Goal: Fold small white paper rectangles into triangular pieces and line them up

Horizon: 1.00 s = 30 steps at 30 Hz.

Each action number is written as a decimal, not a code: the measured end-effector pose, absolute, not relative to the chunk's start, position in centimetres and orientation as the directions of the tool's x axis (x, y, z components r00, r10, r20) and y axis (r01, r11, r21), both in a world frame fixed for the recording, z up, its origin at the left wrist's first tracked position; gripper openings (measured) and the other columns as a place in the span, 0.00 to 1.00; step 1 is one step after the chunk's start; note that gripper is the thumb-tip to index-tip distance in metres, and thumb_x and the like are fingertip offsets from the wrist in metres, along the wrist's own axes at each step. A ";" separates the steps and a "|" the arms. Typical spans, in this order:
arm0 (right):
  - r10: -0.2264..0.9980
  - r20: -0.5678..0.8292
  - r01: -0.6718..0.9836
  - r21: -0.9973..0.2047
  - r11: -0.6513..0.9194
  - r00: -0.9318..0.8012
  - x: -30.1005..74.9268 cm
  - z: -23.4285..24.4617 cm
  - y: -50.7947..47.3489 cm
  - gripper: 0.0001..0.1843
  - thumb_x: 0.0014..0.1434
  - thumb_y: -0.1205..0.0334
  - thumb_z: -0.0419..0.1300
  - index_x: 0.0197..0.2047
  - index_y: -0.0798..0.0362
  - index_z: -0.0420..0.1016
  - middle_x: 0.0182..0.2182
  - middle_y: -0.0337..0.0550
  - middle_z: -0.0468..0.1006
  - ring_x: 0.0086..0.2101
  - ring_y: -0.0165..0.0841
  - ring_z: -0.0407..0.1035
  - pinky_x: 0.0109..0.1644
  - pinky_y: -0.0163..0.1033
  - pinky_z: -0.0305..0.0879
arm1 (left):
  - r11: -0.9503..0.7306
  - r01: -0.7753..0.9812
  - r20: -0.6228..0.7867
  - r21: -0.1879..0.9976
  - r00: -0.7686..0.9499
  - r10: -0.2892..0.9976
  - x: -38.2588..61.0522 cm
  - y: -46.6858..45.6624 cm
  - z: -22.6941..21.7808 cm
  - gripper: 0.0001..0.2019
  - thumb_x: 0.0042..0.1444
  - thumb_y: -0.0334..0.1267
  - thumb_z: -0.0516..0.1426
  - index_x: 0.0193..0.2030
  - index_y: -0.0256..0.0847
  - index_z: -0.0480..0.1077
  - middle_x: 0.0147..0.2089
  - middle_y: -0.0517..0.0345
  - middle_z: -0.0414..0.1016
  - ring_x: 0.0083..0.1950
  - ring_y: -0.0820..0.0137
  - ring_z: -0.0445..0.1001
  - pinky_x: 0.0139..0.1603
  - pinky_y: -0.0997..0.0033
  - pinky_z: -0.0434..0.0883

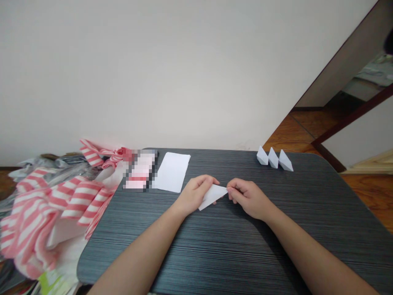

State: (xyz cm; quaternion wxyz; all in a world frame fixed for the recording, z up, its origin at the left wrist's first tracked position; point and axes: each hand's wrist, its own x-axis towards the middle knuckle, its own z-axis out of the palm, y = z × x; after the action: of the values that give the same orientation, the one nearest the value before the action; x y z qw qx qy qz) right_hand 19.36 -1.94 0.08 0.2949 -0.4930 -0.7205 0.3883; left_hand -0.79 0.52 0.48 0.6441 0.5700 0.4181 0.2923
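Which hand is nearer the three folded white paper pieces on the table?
Right. The right hand is on the near side of the folded pieces, slightly to their left; the left hand is farther left.

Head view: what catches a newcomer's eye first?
Red-and-white striped cloth, heaped left of the dark table, jumps out first. Next, the left hand and right hand hold a folded white paper mid-table. Three white paper shapes sit in a row toward the far right.

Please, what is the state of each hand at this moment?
Left hand: grip closed, holding the folded white paper.
Right hand: grip closed, pinching the same paper's pointed end.
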 end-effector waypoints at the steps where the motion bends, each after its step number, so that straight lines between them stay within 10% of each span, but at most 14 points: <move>1: 0.943 0.042 0.466 -0.862 0.201 -0.329 19.4 0.1 -1.9 0.09 0.61 0.64 0.51 0.30 0.54 0.67 0.22 0.36 0.70 0.23 0.27 0.66 0.28 0.32 0.60 | 0.223 0.049 -0.220 0.974 0.461 0.860 -0.8 0.6 0.4 0.21 0.59 0.52 0.46 0.44 0.37 0.69 0.26 0.57 0.72 0.24 0.72 0.69 0.21 0.77 0.61; 24: 0.882 -0.052 0.381 -0.913 0.148 -0.468 19.1 0.5 -2.0 0.07 0.60 0.64 0.53 0.35 0.54 0.72 0.24 0.38 0.73 0.25 0.28 0.66 0.29 0.32 0.61 | -0.105 0.090 0.035 0.990 0.569 0.821 -0.7 0.4 0.3 0.08 0.56 0.38 0.54 0.32 0.35 0.70 0.40 0.54 0.67 0.29 0.78 0.66 0.28 0.78 0.66; 30: 0.964 -0.011 0.270 -0.961 0.063 -0.267 19.7 -0.7 -1.7 0.10 0.61 0.63 0.50 0.35 0.54 0.71 0.19 0.37 0.73 0.20 0.28 0.64 0.26 0.33 0.60 | -0.038 0.241 -0.090 0.970 0.500 0.861 -0.7 0.5 0.5 0.10 0.57 0.41 0.52 0.30 0.37 0.64 0.22 0.64 0.62 0.23 0.77 0.59 0.25 0.78 0.59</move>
State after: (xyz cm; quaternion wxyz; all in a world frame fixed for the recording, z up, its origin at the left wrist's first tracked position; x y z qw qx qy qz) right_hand 19.68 -1.68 -0.68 0.3602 -0.4866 -0.6340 0.4812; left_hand -0.71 0.50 0.51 0.5555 0.6643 0.4149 0.2792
